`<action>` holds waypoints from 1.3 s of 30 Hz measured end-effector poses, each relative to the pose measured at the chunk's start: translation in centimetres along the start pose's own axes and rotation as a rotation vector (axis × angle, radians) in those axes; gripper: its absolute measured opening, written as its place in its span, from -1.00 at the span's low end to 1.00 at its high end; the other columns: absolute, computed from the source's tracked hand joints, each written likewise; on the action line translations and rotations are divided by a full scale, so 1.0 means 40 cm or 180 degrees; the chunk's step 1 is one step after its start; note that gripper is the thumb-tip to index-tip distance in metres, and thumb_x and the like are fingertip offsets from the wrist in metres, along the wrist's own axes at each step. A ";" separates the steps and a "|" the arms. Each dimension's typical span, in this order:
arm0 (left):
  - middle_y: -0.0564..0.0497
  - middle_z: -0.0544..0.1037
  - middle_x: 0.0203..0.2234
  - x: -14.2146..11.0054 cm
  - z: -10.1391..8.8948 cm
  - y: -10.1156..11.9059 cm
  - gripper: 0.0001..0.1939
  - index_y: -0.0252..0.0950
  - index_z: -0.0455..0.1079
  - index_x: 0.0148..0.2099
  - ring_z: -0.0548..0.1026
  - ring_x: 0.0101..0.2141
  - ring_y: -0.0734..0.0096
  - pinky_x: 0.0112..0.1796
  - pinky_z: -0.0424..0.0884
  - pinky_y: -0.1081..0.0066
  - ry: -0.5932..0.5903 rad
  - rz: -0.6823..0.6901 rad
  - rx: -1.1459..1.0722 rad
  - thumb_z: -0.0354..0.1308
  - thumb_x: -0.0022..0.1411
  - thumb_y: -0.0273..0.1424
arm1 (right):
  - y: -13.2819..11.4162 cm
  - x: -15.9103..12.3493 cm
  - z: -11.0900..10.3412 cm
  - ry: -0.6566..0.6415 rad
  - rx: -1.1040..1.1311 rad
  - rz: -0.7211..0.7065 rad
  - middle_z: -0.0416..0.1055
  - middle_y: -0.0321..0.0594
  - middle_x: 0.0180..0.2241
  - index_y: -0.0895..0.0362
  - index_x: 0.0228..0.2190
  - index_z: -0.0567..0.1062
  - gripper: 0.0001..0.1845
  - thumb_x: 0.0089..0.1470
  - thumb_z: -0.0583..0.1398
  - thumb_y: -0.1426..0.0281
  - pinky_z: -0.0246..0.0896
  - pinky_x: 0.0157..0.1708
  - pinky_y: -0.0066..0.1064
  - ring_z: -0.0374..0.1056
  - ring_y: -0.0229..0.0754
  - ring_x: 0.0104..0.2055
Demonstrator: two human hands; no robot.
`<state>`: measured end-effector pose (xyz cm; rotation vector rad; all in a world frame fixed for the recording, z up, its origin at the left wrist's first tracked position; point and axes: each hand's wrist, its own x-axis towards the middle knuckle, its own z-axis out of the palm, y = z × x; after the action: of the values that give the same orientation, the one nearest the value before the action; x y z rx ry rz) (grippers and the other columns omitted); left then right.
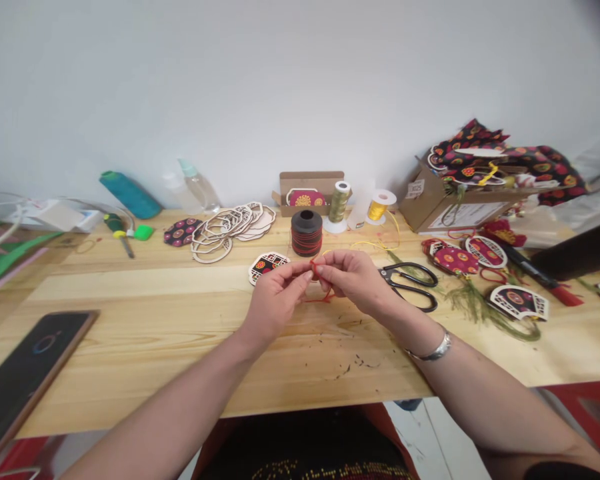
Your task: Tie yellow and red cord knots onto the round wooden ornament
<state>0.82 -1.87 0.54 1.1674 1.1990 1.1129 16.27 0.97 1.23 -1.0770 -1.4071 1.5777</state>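
Above the middle of the table, my left hand [283,288] and my right hand [347,277] meet fingertip to fingertip. Both are closed in a pinch on a thin red cord [325,298], which loops up between the fingers and hangs below them. Just behind the hands stands a black spool [307,235] wound with dark red cord. A patterned ornament [267,266] with a white openwork frame lies beyond my left fingers, partly covered by them. Black-handled scissors [414,283] rest to the right of my right hand, their blades partly hidden.
Green thread [339,202] and yellow thread [377,208] spools stand at the back. Cut-out frames [230,230] lie left of them. A phone [35,373] is at the left edge. On the right are a fabric-filled cardboard box [445,200], tasselled ornaments [455,259] and a marker [535,270].
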 end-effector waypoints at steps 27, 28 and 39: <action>0.13 0.35 -0.66 0.014 -0.011 -0.015 -0.75 -0.32 0.54 -0.30 0.11 -0.69 0.68 -0.67 -0.07 0.56 -0.0066 -0.0248 -0.0577 0.30 -0.01 -0.25 | 0.009 0.008 -0.006 0.0025 0.0194 0.0152 0.32 -0.40 -0.67 0.18 -0.45 0.45 -0.70 -0.12 0.31 0.20 0.16 -0.67 -0.59 0.16 -0.45 -0.68; 0.14 0.34 -0.66 0.014 -0.011 -0.015 -0.75 -0.32 0.54 -0.31 0.11 -0.69 0.68 -0.67 -0.06 0.56 -0.0063 -0.0260 -0.0590 0.31 -0.01 -0.25 | 0.010 0.009 -0.006 0.0024 0.0177 0.0132 0.32 -0.40 -0.67 0.18 -0.45 0.45 -0.70 -0.11 0.31 0.20 0.16 -0.66 -0.58 0.16 -0.45 -0.68; 0.21 0.22 -0.75 0.014 -0.008 -0.007 -0.80 -0.33 0.53 -0.36 0.05 -0.70 0.68 -0.66 -0.07 0.54 0.0010 -0.0278 -0.0715 0.32 -0.03 -0.31 | 0.013 0.008 -0.011 0.0000 0.0114 0.0093 0.33 -0.39 -0.66 0.17 -0.45 0.47 -0.74 -0.06 0.28 0.21 0.13 -0.66 -0.58 0.14 -0.45 -0.68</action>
<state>0.55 -1.31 0.23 0.9342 1.0860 1.1510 16.58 1.38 0.65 -1.0811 -1.3638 1.6178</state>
